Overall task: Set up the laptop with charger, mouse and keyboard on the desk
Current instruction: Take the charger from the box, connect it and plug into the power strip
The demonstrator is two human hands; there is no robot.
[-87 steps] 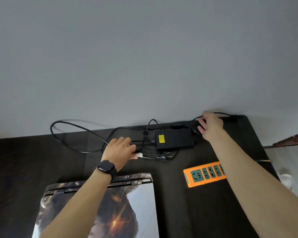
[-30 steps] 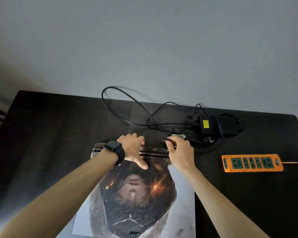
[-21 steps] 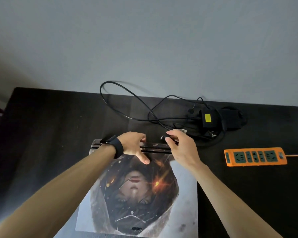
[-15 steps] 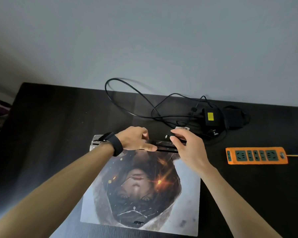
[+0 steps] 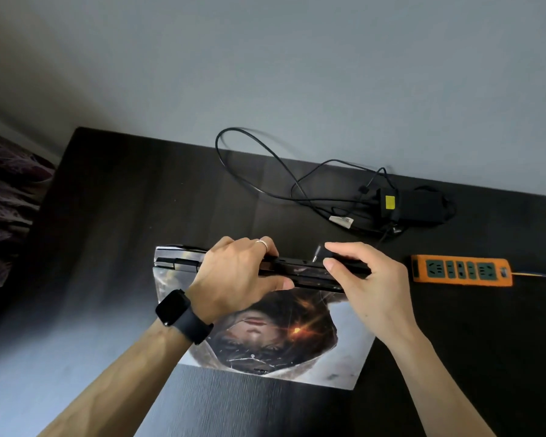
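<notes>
**Head view.** A closed laptop [image 5: 265, 348] is shown lying on the dark table [image 5: 123, 200], at its middle and towards the near edge. The lid is covered by a printed portrait on a pale ground, and the black hinge edge is turned to the far side.

Compared with the frames of a few seconds ago, both hands have been brought away from the tangle of leads at the far right and onto the laptop's far edge. That edge now appears to be raised slightly off the table. The left hand [image 5: 237, 275] is clenched over it, fingers wrapped across the far side and thumb pressed on the lid. A wristwatch [image 5: 175, 307] and a ring [image 5: 263, 244] are worn on this hand.

The charger plug [image 5: 317, 256] is pinched between thumb and forefinger of the right hand [image 5: 372, 288]. Its metal tip is held just beside the hinge edge, but whether it has been seated in a socket cannot be told.

The step in hand is judged to be the connection of the charger at the rear port, which has been made reachable by the lift.

The charger brick [image 5: 423, 207], marked by a yellow label, is left at the far right, and its cable [image 5: 217, 146] is looped towards the wall. An orange power strip [image 5: 460, 272] lies to the right of the laptop. No mouse or keyboard is seen.
</notes>
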